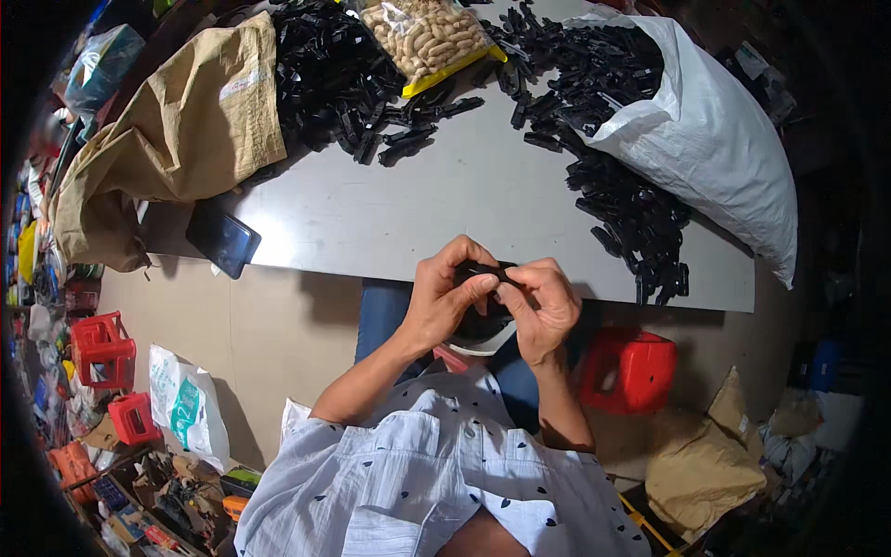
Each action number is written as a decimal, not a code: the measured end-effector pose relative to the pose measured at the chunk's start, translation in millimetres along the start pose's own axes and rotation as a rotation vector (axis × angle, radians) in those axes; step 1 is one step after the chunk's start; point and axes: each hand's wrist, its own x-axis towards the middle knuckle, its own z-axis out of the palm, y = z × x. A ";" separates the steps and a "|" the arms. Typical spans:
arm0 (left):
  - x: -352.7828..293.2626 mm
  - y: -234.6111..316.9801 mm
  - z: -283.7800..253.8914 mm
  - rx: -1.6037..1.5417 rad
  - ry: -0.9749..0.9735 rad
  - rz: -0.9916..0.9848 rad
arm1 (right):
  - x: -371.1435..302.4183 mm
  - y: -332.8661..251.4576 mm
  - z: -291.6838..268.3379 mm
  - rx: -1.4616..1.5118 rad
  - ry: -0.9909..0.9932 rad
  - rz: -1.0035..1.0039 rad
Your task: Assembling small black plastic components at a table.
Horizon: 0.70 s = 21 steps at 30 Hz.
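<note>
Just over the table's near edge, my left hand (447, 295) and my right hand (543, 308) are close together. Both are closed, with thumbs and fingers pinching a small black plastic piece (488, 272) between them. My fingers cover most of it, so its exact shape is hidden. Below my hands, at my lap, is a pale-rimmed container (490, 349) with something dark in it, partly covered by my hands. Loose black plastic pieces (640, 227) lie in a heap on the table to the right of my hands.
A white woven sack (724, 148) spills black pieces at right; a tan sack (186, 121) lies at left beside another pile (325, 70). A bag of peanuts (427, 39) sits at the back. A phone (223, 239) rests by the left edge. Red stools (631, 371) stand on the floor.
</note>
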 end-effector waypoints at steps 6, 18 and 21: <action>-6.4 -0.5 -3.9 0.097 0.010 0.090 | 7.0 -4.6 -7.0 0.053 -0.069 0.137; 24.8 20.1 -43.0 0.793 -0.091 0.291 | -32.2 3.0 -10.0 -0.285 -0.224 -0.045; 74.5 31.4 -70.6 1.360 0.195 0.457 | -55.9 31.8 -2.1 -0.504 -0.403 -0.196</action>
